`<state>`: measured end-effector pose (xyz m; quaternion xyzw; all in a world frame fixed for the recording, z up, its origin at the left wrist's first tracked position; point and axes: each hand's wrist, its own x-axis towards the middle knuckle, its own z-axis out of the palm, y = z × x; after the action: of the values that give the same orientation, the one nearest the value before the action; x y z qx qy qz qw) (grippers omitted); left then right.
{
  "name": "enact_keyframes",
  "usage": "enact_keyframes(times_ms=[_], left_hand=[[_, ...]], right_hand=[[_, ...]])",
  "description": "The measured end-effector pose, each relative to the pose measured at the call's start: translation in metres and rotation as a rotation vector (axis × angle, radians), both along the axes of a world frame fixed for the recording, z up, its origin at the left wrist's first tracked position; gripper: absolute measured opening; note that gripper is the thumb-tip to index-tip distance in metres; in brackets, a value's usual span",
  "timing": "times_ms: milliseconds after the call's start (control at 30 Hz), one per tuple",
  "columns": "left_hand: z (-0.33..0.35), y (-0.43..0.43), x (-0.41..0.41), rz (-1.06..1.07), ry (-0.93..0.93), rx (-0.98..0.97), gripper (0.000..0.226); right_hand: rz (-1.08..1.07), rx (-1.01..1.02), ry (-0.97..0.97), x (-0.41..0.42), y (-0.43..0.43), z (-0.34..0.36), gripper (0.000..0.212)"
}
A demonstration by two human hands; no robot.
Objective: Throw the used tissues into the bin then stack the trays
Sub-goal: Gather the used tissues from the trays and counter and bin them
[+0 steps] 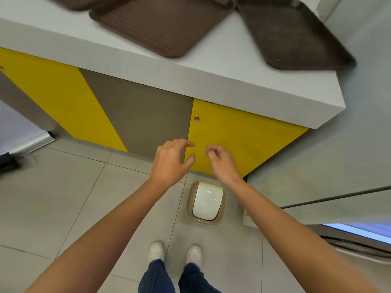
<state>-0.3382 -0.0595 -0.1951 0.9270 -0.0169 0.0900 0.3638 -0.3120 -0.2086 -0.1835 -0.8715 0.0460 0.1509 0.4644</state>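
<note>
A small beige bin (220, 221) with a white swing lid (207, 200) stands on the floor at the foot of the counter. My left hand (170, 160) and my right hand (222, 161) hover above it, side by side, fingers loosely curled and holding nothing. On the white counter (211, 75) lie brown trays: a ribbed one (160, 24) in the middle, a darker one (294, 34) at the right, and part of a third tray (80, 2) at the top left. No tissue shows.
The counter front has yellow and grey panels (237, 142). A grey wall (338, 157) stands close on the right, with a lit unit (359, 231) low beside it. My feet in white shoes (175, 253) stand on the grey tiled floor behind the bin.
</note>
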Motion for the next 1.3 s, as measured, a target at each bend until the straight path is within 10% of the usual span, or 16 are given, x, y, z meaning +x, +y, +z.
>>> enact_keyframes(times_ms=[1300], left_hand=[[0.112, 0.401, 0.239, 0.296, -0.184, -0.034, 0.024]], right_hand=[[0.118, 0.072, -0.401, 0.26, 0.406, 0.111, 0.025]])
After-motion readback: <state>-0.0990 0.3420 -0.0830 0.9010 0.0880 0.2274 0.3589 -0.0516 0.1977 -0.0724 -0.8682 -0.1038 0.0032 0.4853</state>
